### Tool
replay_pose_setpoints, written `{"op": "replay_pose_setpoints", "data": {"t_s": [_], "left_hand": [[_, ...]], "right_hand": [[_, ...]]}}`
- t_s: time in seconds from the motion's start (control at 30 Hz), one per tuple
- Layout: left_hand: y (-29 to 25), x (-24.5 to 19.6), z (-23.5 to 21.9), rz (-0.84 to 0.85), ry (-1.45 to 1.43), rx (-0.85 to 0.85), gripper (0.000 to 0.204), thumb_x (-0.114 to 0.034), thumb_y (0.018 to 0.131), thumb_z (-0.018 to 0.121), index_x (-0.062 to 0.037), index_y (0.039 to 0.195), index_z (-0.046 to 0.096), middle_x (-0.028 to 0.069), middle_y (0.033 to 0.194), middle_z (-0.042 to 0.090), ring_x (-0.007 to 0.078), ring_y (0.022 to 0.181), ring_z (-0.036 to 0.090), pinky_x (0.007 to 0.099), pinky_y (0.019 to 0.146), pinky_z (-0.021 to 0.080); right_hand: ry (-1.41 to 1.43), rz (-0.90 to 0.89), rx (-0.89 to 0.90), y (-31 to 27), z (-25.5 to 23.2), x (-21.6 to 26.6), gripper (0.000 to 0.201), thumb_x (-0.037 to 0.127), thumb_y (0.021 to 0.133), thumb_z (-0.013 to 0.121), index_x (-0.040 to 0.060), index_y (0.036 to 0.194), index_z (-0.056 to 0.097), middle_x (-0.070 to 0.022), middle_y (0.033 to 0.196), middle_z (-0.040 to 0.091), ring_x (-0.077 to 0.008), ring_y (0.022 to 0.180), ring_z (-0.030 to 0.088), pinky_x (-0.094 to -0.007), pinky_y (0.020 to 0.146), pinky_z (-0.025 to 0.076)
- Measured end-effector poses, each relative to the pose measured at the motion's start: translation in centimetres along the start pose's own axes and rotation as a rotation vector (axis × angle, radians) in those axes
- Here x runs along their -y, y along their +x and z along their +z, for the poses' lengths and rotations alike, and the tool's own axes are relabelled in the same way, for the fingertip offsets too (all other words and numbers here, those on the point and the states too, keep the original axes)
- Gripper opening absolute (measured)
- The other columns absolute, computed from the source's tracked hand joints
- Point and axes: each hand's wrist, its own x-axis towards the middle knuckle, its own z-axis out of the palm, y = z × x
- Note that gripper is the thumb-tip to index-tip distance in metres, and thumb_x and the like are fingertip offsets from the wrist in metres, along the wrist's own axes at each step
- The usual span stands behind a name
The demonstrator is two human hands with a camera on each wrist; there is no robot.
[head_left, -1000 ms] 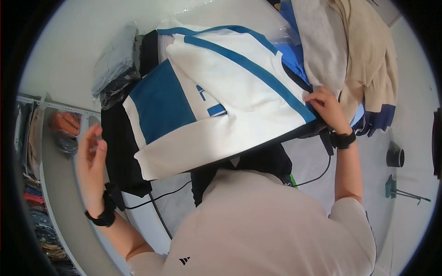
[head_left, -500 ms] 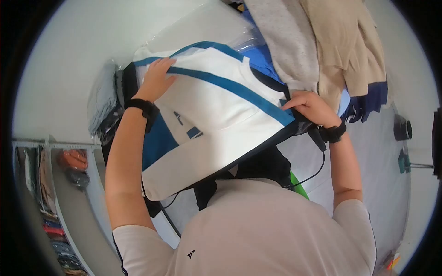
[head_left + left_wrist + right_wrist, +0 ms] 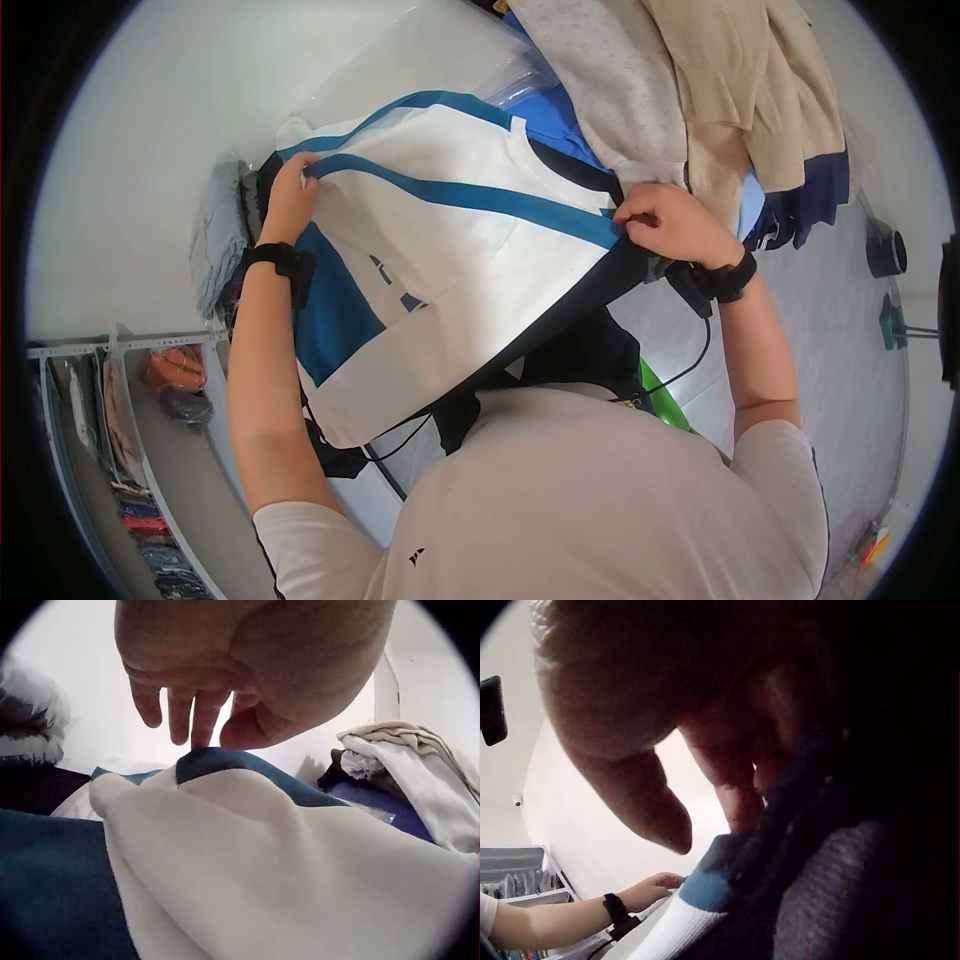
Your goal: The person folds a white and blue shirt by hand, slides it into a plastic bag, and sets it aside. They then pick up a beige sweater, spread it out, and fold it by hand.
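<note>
A white sweatshirt (image 3: 440,240) with blue bands lies spread in front of the body, a folded part across its near side. My left hand (image 3: 290,200) pinches the far blue band between thumb and fingertips near its left end; the cloth rises in a ridge there in the left wrist view. My right hand (image 3: 683,225) is at the sweatshirt's right corner, fingers bent with their tips at the end of the same band. In the right wrist view one finger (image 3: 739,806) meets the blue cloth while the thumb stands apart; whether this hand grips it, I cannot tell.
Grey and beige garments (image 3: 745,90) are heaped at the back right, with blue cloth (image 3: 545,125) beneath. Clear plastic (image 3: 440,60) lies behind the sweatshirt, and bagged clothes (image 3: 222,235) at its left. Shelves (image 3: 150,440) stand at lower left. A cable (image 3: 690,370) hangs from the right wrist.
My left hand came from beside the sweatshirt onto its far blue band, then shifted left and took hold, lifting the band. My right hand stays at the corner, its index finger now more bent.
</note>
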Motion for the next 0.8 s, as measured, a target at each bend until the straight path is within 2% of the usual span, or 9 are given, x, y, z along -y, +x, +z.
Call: {"op": "replay_pose_setpoints", "data": {"t_s": [0.03, 0.1, 0.23, 0.27, 0.33, 0.43, 0.5, 0.63, 0.8], "left_hand": [[0.0, 0.8, 0.4, -0.006, 0.003, -0.004, 0.027, -0.003, 0.079, 0.051, -0.002, 0.106, 0.057, 0.0189, 0.107, 0.06, 0.0344, 0.104, 0.055, 0.0378, 0.091, 0.042], [0.1, 3.3, 0.9, -0.015, 0.027, -0.017, 0.045, 0.005, 0.072, 0.045, -0.0011, 0.115, 0.054, 0.0184, 0.117, 0.057, 0.033, 0.114, 0.051, 0.0377, 0.1, 0.037], [-0.1, 4.3, 1.2, -0.111, 0.0, -0.017, 0.05, 0.008, 0.072, 0.044, -0.002, 0.121, 0.051, 0.0213, 0.119, 0.055, 0.0358, 0.115, 0.049, 0.0382, 0.099, 0.038], [-0.1, 4.2, 1.2, -0.151, -0.02, 0.007, 0.05, 0.007, 0.073, 0.044, -0.0021, 0.122, 0.05, 0.0218, 0.12, 0.055, 0.0363, 0.115, 0.049, 0.038, 0.099, 0.038], [-0.1, 4.7, 1.7, -0.185, -0.059, 0.042, 0.05, 0.007, 0.076, 0.043, -0.0041, 0.125, 0.049, 0.023, 0.123, 0.053, 0.0366, 0.117, 0.048, 0.0379, 0.099, 0.038], [0.1, 5.7, 2.4, -0.167, -0.089, 0.045, 0.049, 0.003, 0.078, 0.047, -0.0044, 0.126, 0.048, 0.0229, 0.124, 0.052, 0.037, 0.118, 0.047, 0.0385, 0.1, 0.038], [0.0, 5.5, 2.4, -0.26, -0.045, 0.074, 0.048, -0.005, 0.08, 0.053, -0.0036, 0.127, 0.047, 0.0225, 0.125, 0.051, 0.0372, 0.118, 0.047, 0.0389, 0.1, 0.038], [-0.8, 5.0, -0.1, -0.229, -0.021, 0.053, 0.044, -0.015, 0.081, 0.06, -0.0017, 0.121, 0.052, 0.0226, 0.12, 0.054, 0.0369, 0.115, 0.049, 0.0392, 0.098, 0.039], [-9.4, 1.6, -7.6, -0.3, -0.215, 0.163, 0.028, -0.015, 0.087, 0.059, -0.0009, 0.111, 0.058, 0.0116, 0.099, 0.064, 0.0187, 0.092, 0.059, 0.0286, 0.081, 0.046]], "right_hand": [[0.0, -0.007, 0.004, 0.0, -0.2, 0.5, 0.016, 0.016, 0.074, 0.06, 0.0034, 0.081, 0.067, -0.013, 0.079, 0.063, -0.0291, 0.073, 0.06, -0.0362, 0.066, 0.047], [-0.014, 0.21, 0.052, 0.3, -0.2, 1.7, 0.02, 0.018, 0.071, 0.07, 0.0008, 0.079, 0.065, -0.0118, 0.07, 0.059, -0.0236, 0.061, 0.055, -0.0325, 0.057, 0.042], [-0.091, 0.134, -0.064, 0.3, 1.0, 1.5, 0.02, 0.015, 0.068, 0.074, 0.0024, 0.071, 0.059, -0.0089, 0.064, 0.052, -0.021, 0.054, 0.049, -0.0318, 0.052, 0.038], [-0.095, 0.154, -0.05, 0.4, 0.9, 1.7, 0.02, 0.021, 0.07, 0.073, 0.0043, 0.069, 0.06, -0.0107, 0.066, 0.056, -0.0273, 0.06, 0.055, -0.0361, 0.055, 0.042], [-0.078, 0.187, -0.072, 0.4, 1.0, 1.9, 0.019, 0.018, 0.069, 0.073, 0.0039, 0.069, 0.06, -0.0102, 0.066, 0.056, -0.0262, 0.059, 0.055, -0.0353, 0.055, 0.042], [-0.07, 0.221, -0.069, 0.4, 1.0, 2.2, 0.019, 0.016, 0.068, 0.074, 0.0031, 0.069, 0.06, -0.0098, 0.066, 0.056, -0.0248, 0.059, 0.055, -0.0342, 0.055, 0.042], [-0.081, 0.224, -0.074, 0.5, 1.0, 2.3, 0.02, 0.016, 0.068, 0.074, 0.0028, 0.069, 0.059, -0.0096, 0.066, 0.056, -0.024, 0.059, 0.055, -0.0338, 0.055, 0.042], [-0.083, 0.251, -0.084, 0.4, 1.1, 2.5, 0.02, 0.015, 0.068, 0.075, 0.0024, 0.07, 0.059, -0.0088, 0.065, 0.055, -0.0223, 0.058, 0.053, -0.033, 0.055, 0.041], [-0.098, 0.191, -0.057, 0.6, 1.4, 2.0, 0.019, 0.012, 0.068, 0.074, 0.0017, 0.072, 0.059, -0.0086, 0.065, 0.052, -0.0214, 0.057, 0.05, -0.0325, 0.054, 0.039]]}}
